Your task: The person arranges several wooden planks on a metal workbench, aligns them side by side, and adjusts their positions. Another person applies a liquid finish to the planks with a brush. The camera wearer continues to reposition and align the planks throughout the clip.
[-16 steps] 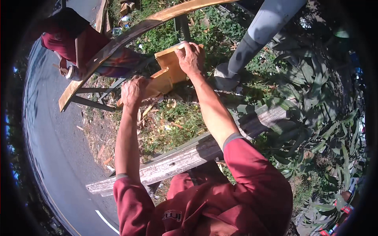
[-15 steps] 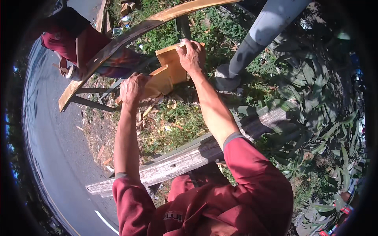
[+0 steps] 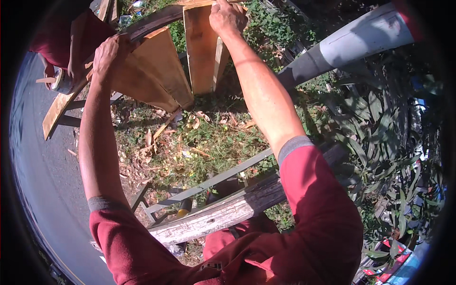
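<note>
My left hand (image 3: pixel 110 53) is closed on the upper edge of an orange-brown wooden board (image 3: pixel 154 78), which leans down toward the grass. With its fingers curled over the top, my right hand (image 3: pixel 228 19) grips a second wooden board (image 3: pixel 200 52) that stands nearly upright. The two boards spread apart at the top, and their lower ends come close together; whether they are joined I cannot tell. Behind both lies a long plank (image 3: pixel 61 107), its middle partly hidden by my left hand and the boards.
At the upper left a co-worker in a red shirt (image 3: pixel 52 40) holds a round can (image 3: pixel 61 80). A weathered beam (image 3: pixel 213 221) and a metal frame bar (image 3: pixel 209 183) cross in front of me. A grey-and-white pole (image 3: pixel 351 45) slants at right, beside leafy plants (image 3: pixel 375 114). Asphalt road (image 3: pixel 42 180) runs along the left.
My left hand has moved left and up, my right hand up. The wooden boards now hang higher in view and stand spread apart. The view has shifted too.
</note>
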A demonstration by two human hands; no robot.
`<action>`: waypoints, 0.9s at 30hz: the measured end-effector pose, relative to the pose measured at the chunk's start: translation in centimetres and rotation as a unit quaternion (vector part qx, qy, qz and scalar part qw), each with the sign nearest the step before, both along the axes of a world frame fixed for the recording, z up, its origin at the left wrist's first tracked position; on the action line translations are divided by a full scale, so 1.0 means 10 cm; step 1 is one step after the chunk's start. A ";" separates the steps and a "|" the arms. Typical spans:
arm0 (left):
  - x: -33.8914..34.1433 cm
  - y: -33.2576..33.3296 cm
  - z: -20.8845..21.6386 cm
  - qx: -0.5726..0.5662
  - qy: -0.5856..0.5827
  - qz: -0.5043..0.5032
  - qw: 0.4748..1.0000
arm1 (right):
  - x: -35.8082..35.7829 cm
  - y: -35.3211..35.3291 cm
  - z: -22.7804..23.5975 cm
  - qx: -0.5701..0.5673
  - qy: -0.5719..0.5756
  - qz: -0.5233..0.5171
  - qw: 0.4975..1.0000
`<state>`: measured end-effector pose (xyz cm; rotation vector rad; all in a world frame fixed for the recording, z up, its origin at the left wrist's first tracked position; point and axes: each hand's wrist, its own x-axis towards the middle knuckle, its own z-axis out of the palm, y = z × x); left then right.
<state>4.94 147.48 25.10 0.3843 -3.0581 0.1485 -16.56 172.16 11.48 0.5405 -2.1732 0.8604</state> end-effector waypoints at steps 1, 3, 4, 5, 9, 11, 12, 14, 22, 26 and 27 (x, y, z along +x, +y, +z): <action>-0.17 -0.18 -0.10 -0.069 0.049 -0.024 0.996 | -0.26 -0.17 0.00 -0.019 0.013 0.034 0.999; -0.31 -0.37 -0.31 -0.148 0.124 -0.035 0.981 | -0.61 -0.49 -0.11 -0.056 0.027 0.105 0.993; -0.33 -0.46 -0.44 -0.157 0.150 -0.019 0.976 | -0.59 -0.65 -0.04 -0.089 0.032 0.174 0.980; -0.34 -0.54 -0.56 -0.167 0.178 -0.005 0.970 | -0.64 -0.83 0.11 -0.121 0.036 0.239 0.963; -0.53 -0.85 -0.72 -0.184 0.277 -0.146 0.932 | -0.59 -0.76 0.09 0.114 0.042 0.205 0.971; -0.48 -0.57 -0.39 0.030 0.204 -0.170 0.964 | -0.31 -0.66 0.18 0.179 -0.006 0.195 0.964; -0.49 -0.58 -0.38 0.022 0.182 -0.154 0.971 | -0.26 -0.68 0.21 0.201 0.012 0.205 0.958; -0.66 -0.86 -0.67 0.015 0.163 -0.158 0.974 | -0.30 -0.78 0.19 0.235 0.082 0.233 0.940; -0.36 -1.06 -1.03 -0.082 0.139 -0.183 0.970 | -0.56 -1.12 -0.16 0.307 0.146 0.204 0.918; 0.31 -0.98 -1.07 -0.041 0.084 -0.150 0.984 | -0.49 -1.25 -0.02 0.349 0.118 0.151 0.917; 0.46 -0.89 -1.07 -0.025 0.077 -0.143 0.986 | -0.41 -1.19 0.03 0.341 0.110 0.142 0.923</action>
